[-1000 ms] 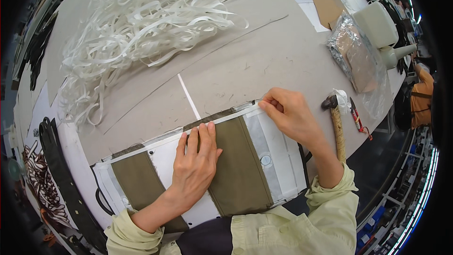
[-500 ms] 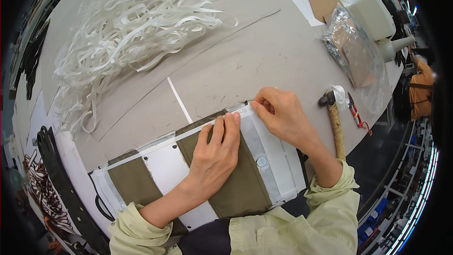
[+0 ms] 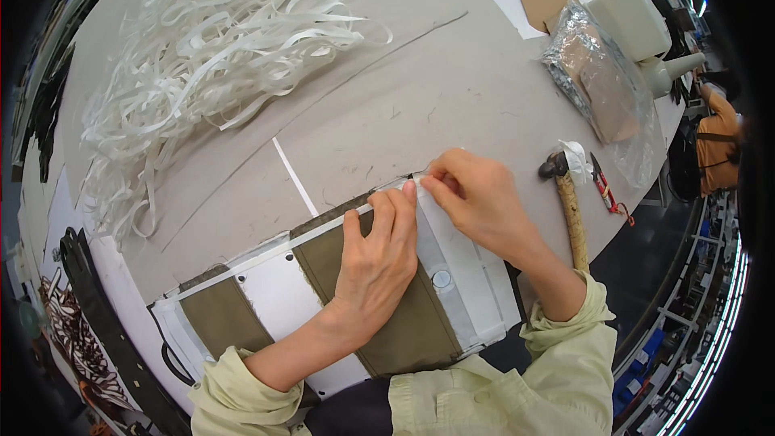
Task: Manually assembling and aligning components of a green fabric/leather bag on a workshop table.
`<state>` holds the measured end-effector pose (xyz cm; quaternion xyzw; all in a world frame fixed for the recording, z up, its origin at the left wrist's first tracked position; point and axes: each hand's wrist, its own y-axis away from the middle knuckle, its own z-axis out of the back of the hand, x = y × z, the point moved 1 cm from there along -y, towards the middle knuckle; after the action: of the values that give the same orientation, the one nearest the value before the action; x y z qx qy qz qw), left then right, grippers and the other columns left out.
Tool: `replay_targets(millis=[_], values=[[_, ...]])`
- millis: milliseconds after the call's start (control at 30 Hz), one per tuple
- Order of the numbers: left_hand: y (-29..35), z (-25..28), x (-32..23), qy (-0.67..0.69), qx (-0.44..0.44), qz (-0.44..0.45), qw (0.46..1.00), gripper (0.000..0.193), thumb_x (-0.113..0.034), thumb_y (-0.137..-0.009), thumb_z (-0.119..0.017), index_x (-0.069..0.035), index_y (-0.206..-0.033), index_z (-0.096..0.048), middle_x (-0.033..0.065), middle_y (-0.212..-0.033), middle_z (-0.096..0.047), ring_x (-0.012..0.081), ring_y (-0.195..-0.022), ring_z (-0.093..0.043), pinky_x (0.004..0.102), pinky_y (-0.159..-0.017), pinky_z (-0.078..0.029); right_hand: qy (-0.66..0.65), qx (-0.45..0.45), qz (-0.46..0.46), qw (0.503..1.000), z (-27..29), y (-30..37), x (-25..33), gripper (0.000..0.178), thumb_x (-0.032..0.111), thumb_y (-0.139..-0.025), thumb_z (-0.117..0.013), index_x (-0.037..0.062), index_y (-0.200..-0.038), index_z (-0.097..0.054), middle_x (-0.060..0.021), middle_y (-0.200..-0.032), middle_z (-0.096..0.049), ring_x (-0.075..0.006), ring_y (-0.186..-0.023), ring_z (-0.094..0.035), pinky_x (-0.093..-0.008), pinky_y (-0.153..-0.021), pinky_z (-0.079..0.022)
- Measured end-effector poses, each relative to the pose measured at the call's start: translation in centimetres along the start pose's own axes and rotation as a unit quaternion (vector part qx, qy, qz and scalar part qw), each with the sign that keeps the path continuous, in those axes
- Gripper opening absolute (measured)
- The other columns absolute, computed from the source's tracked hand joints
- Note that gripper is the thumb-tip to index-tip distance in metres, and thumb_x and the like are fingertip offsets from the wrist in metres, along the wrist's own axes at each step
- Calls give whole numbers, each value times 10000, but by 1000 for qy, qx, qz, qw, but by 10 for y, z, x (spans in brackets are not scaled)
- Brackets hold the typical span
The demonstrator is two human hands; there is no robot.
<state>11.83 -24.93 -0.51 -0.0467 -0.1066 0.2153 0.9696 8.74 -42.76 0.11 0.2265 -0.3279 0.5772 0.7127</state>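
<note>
A flat panel of olive fabric and white backing lies at the table's near edge, with small dark dots on its white part. A narrow white tape runs along its far edge. My left hand rests on the panel, its fingers stretched out and its fingertips on the taped edge. Close beside it, at the panel's far right corner, my right hand is closed in a pinch at the tape's end. What lies between those fingertips is mostly hidden.
A tangled heap of white ribbon covers the far left. To the right lie a hammer, a red-handled cutting tool and a clear plastic bag. Behind them stands a white jug. Another person in orange is at far right.
My left fingers have slid right along the taped edge, close to my right hand. The right hand keeps its pinch at the corner. The whole view has shifted slightly.
</note>
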Motion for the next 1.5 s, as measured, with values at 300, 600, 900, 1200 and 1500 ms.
replay_targets(millis=[300,600,900,1200,1500], values=[[1,2,3,0,7,-21,1000,610,-111,-847,-635,91,-1418,-563,175,-1298,-543,277,-1189,-539,420,-894,-505,115,-108,165,974,9,36,-4,331,-73,-754,-687,10,-1072,-723,-95,-905,-625,-261,-773,-595,-376,-631,-482],[-1,0,-6,18,-6,11,1000,611,-91,-850,-635,49,-1440,-561,180,-1268,-552,301,-1162,-582,414,-931,-544,197,-88,205,955,-2,38,-8,451,-26,-721,-669,7,-1168,-712,-78,-998,-597,-250,-829,-569,-378,-676,-478],[-5,5,-7,21,10,13,1000,615,-82,-838,-650,51,-1433,-565,192,-1259,-560,316,-1154,-585,412,-944,-564,223,-73,210,949,-2,37,-4,409,-21,-749,-665,-24,-1158,-697,-86,-996,-588,-260,-859,-567,-379,-705,-474],[15,-1,2,23,-5,3,1000,637,-69,-828,-637,91,-1435,-527,215,-1346,-560,320,-1242,-563,430,-1041,-509,268,-38,225,936,-9,34,1,393,-19,-775,-643,-62,-1166,-650,-120,-991,-583,-289,-903,-563,-390,-758,-466],[87,0,36,146,-53,38,987,642,7,-811,-615,94,-1438,-508,220,-1518,-493,350,-1401,-488,468,-1160,-403,271,-38,266,924,-16,38,21,449,-58,-757,-625,-91,-1203,-602,-179,-1123,-588,-339,-1073,-583,-428,-896,-488]])
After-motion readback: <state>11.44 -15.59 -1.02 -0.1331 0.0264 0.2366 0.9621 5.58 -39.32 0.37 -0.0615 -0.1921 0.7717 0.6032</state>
